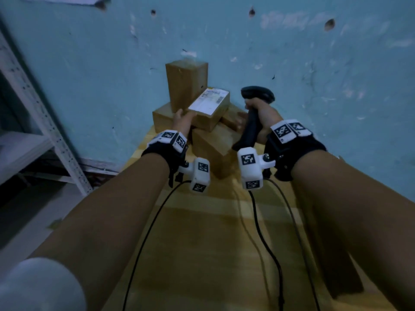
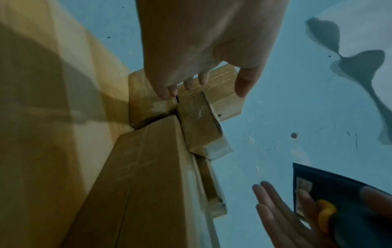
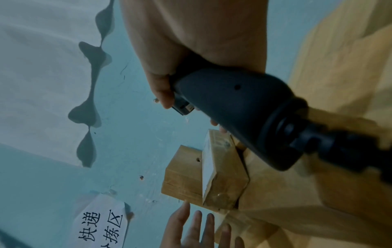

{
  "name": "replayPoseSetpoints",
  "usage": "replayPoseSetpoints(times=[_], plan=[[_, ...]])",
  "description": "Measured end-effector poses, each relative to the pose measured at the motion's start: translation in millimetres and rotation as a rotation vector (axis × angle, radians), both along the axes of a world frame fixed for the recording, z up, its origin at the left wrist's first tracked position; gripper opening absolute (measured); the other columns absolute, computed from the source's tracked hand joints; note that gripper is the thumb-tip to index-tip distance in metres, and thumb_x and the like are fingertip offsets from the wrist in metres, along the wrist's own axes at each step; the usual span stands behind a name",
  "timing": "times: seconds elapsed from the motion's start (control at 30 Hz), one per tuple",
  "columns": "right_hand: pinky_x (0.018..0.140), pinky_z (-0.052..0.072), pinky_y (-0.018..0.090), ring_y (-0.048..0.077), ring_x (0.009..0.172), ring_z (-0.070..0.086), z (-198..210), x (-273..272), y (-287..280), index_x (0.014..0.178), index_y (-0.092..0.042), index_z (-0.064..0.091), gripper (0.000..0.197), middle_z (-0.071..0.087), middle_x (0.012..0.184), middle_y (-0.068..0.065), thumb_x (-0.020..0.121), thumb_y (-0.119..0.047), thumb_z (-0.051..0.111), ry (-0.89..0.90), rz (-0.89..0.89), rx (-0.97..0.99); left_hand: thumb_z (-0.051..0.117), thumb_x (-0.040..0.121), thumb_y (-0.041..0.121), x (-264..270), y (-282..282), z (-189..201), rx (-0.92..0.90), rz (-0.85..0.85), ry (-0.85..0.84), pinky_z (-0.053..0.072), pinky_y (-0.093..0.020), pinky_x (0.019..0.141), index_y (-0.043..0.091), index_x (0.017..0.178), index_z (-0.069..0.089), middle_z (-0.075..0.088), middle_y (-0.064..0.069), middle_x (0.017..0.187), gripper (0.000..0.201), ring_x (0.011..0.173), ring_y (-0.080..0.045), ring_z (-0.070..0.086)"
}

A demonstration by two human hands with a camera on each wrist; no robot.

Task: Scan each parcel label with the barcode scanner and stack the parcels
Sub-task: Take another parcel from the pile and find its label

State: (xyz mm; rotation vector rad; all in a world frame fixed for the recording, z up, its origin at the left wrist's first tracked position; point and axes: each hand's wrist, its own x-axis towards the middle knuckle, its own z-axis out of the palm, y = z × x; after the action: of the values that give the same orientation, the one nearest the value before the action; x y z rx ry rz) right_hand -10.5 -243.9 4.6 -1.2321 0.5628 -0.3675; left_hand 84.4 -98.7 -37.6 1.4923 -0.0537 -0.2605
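Several brown cardboard parcels are piled against the blue wall at the far end of the wooden table (image 1: 202, 243). On top of the pile lies a tilted parcel with a white label (image 1: 210, 104), in front of a tall upright parcel (image 1: 186, 84). My left hand (image 1: 185, 115) is at the labelled parcel's near left corner, its fingers (image 2: 167, 90) straight and spread. My right hand (image 1: 253, 106) grips the handle of the black barcode scanner (image 1: 258, 94), held to the right of the pile. The wrist views show that scanner (image 3: 233, 104) and its yellow trigger (image 2: 326, 211).
A low parcel (image 1: 161, 117) and a larger near parcel (image 1: 213, 149) sit under the labelled one. Black cables (image 1: 265, 243) trail over the table towards me. A white metal shelf rack (image 1: 33, 108) stands at the left. A paper sign (image 3: 101, 226) hangs on the wall.
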Motion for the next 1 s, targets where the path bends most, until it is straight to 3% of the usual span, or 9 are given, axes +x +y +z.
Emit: replayPoseSetpoints(times=[0.13,0.27,0.3,0.4,0.5,0.67,0.77,0.9,1.0], plan=[[0.067,0.052,0.033,0.022,0.068,0.058,-6,31,6,0.077,-0.011,0.055,0.014,0.059,0.08,0.008,0.087,-0.019,0.059,0.058,0.057,0.029,0.054,0.091,0.022,28,-6,0,-0.033,0.01,0.056,0.036,-0.039,0.109,0.006,0.145,0.029,0.038,-0.014,0.147,0.062,0.131,-0.03,0.042],[0.063,0.045,0.03,0.02,0.065,0.053,-20,53,9,0.077,-0.012,0.054,0.015,0.057,0.081,0.008,0.089,-0.02,0.055,0.08,0.132,0.056,0.047,0.095,0.013,44,-11,-3,0.036,-0.015,0.028,0.042,-0.022,0.067,-0.004,0.129,0.05,0.053,-0.018,0.133,0.039,0.109,-0.024,0.054],[0.061,0.044,0.03,0.02,0.065,0.051,-21,56,8,0.079,-0.012,0.054,0.014,0.057,0.084,0.008,0.089,-0.02,0.055,0.09,0.135,0.065,0.045,0.096,0.013,47,-13,-4,0.055,-0.03,0.019,0.04,-0.021,0.064,-0.005,0.129,0.05,0.053,-0.017,0.133,0.038,0.109,-0.024,0.054],[0.061,0.042,0.034,0.023,0.064,0.049,-22,60,6,0.08,-0.009,0.051,0.015,0.051,0.081,0.011,0.089,-0.021,0.055,0.094,0.143,0.08,0.043,0.098,0.016,51,-14,-10,0.102,-0.053,-0.003,0.039,-0.023,0.085,-0.004,0.133,0.047,0.049,-0.017,0.138,0.04,0.125,-0.029,0.049],[0.064,0.044,0.037,0.025,0.066,0.05,-24,62,7,0.078,-0.007,0.05,0.016,0.049,0.075,0.011,0.089,-0.018,0.054,0.083,0.174,0.113,0.043,0.099,0.019,47,-13,-10,0.102,-0.062,0.026,0.037,-0.021,0.087,-0.003,0.135,0.044,0.048,-0.015,0.139,0.043,0.127,-0.028,0.047],[0.069,0.046,0.036,0.024,0.067,0.052,-21,57,11,0.078,-0.008,0.052,0.009,0.052,0.075,0.009,0.084,-0.014,0.049,0.092,0.231,0.074,0.043,0.098,0.021,34,-12,0,0.116,-0.085,0.012,0.036,-0.016,0.073,0.0,0.139,0.034,0.045,-0.015,0.139,0.047,0.123,-0.026,0.047],[0.079,0.05,0.043,0.027,0.081,0.053,-11,48,12,0.096,-0.008,0.055,0.018,0.053,0.093,0.012,0.08,-0.014,0.049,0.071,0.249,0.035,0.047,0.095,0.016,25,-7,9,0.113,-0.097,-0.008,0.038,-0.018,0.057,0.0,0.136,0.037,0.048,-0.016,0.135,0.044,0.107,-0.024,0.05],[0.068,0.056,0.048,0.027,0.09,0.055,5,21,21,0.09,-0.009,0.057,0.014,0.054,0.097,0.012,0.079,-0.013,0.049,0.041,0.247,0.044,0.056,0.089,0.014,-1,7,23,0.093,-0.092,-0.023,0.047,-0.033,0.09,0.005,0.132,0.042,0.051,-0.015,0.13,0.046,0.109,-0.026,0.051],[0.066,0.056,0.052,0.029,0.099,0.059,8,-5,30,0.103,-0.005,0.06,0.034,0.057,0.102,0.016,0.07,-0.012,0.057,0.015,0.215,0.071,0.059,0.086,0.012,-30,21,31,0.094,-0.136,-0.015,0.041,-0.043,0.106,0.007,0.137,0.04,0.051,-0.015,0.135,0.054,0.122,-0.031,0.05]])
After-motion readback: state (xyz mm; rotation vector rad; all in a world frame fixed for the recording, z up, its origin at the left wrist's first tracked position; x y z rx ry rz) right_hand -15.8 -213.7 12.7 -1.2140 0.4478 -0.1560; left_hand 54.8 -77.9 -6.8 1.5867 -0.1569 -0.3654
